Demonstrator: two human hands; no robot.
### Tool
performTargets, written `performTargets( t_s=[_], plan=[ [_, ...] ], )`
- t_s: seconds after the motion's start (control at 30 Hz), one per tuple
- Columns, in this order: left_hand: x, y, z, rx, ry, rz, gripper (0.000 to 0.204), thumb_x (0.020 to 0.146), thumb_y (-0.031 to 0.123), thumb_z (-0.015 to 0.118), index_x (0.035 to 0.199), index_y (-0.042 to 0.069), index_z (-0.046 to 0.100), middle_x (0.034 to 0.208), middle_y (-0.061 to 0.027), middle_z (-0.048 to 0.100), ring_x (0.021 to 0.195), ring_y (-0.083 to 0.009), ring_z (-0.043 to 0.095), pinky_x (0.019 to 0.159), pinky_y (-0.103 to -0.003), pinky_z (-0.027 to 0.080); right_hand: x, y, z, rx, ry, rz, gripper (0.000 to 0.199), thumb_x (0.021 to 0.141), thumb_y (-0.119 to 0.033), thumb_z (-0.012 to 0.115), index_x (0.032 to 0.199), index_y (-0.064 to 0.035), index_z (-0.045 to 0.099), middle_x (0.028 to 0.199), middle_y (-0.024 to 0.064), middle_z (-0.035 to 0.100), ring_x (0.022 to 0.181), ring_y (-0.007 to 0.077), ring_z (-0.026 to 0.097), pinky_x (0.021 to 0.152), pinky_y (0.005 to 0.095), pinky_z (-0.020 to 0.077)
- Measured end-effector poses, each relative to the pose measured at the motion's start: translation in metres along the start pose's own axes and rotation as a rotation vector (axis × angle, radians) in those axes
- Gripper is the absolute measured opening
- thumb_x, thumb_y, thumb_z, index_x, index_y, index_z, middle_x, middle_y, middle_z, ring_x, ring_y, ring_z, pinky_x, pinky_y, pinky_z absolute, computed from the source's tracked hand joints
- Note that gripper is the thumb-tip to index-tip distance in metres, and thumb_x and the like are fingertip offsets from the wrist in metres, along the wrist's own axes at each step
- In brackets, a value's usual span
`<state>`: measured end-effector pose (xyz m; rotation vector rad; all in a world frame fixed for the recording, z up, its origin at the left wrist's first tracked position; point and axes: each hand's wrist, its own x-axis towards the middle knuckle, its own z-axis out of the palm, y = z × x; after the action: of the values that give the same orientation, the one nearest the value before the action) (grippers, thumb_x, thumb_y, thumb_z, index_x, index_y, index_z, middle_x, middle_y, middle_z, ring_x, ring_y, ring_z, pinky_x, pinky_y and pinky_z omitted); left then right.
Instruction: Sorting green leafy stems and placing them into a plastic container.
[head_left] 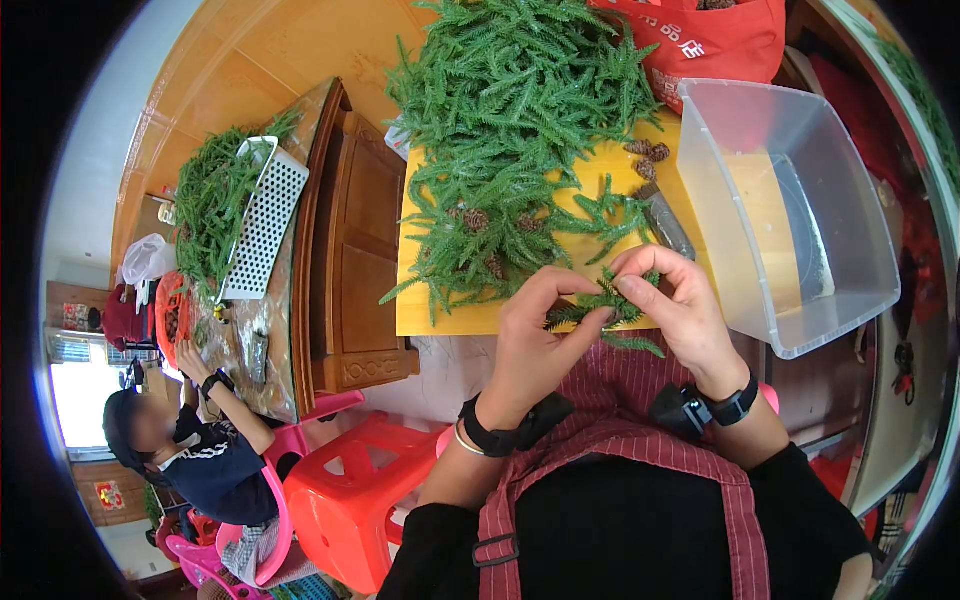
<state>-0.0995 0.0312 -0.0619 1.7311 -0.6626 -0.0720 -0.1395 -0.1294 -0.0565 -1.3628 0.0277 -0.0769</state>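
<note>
Above the near edge of the yellow tabletop [590,270], both my hands pinch a small green artificial pine sprig [625,312]. My left hand [540,335] grips it from the left, thumb and forefinger closed on its stems. From the right, my right hand [680,305] pinches its upper part between thumb and fingertips. The fingers hide part of the sprig. Just beyond my hands lie a loose pine sprig [605,212] and a dark grey bundle [668,225]. Brown pine cones [648,152] rest near that bundle; others sit among the greenery.
A large heap of pine sprigs [520,90] covers the table's far side. At right stands a clear plastic bin [850,200], with a red bag [725,45] behind. Leftward are a red stool [345,500], a white perforated basket [265,225] and a seated person [215,440] at another table.
</note>
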Motion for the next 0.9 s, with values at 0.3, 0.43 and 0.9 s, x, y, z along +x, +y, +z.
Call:
performTargets(
  t_s=[0.3,0.43,0.9],
  plan=[
    [-0.003,-0.001,0.002,-0.018,0.013,-0.074,0.025,0.07,-0.001,0.069,0.091,0.003,0.056,0.089,-0.0014,0.056,0.074,-0.0049,0.053,0.063,-0.017,0.043,-0.002,-0.006,-0.001,0.003,-0.028,0.042,0.01,0.085,-0.01,0.054,0.086,-0.0003,0.058,0.093,0.0047,0.055,0.09,0.0116,0.05,0.082,0.0252,0.0379],
    [-0.002,0.0,0.003,-0.036,0.055,-0.06,0.023,0.07,0.001,0.069,0.089,0.003,0.057,0.085,-0.003,0.058,0.073,-0.0093,0.055,0.062,-0.021,0.044,-0.002,-0.003,-0.003,-0.146,-0.039,-0.026,0.014,0.087,-0.009,0.05,0.093,0.0007,0.058,0.094,0.0042,0.056,0.09,0.011,0.05,0.082,0.0248,0.0381],
    [-0.002,0.002,-0.003,0.093,0.111,0.327,0.024,0.063,-0.012,0.063,0.081,0.003,0.057,0.085,-0.0091,0.058,0.083,-0.0229,0.057,0.073,-0.03,0.046,-0.01,-0.001,-0.004,-0.235,-0.072,-0.208,0.03,0.069,0.009,0.061,0.096,-0.0015,0.054,0.108,0.0089,0.046,0.102,0.0168,0.048,0.088,0.029,0.0386]
  ],
)
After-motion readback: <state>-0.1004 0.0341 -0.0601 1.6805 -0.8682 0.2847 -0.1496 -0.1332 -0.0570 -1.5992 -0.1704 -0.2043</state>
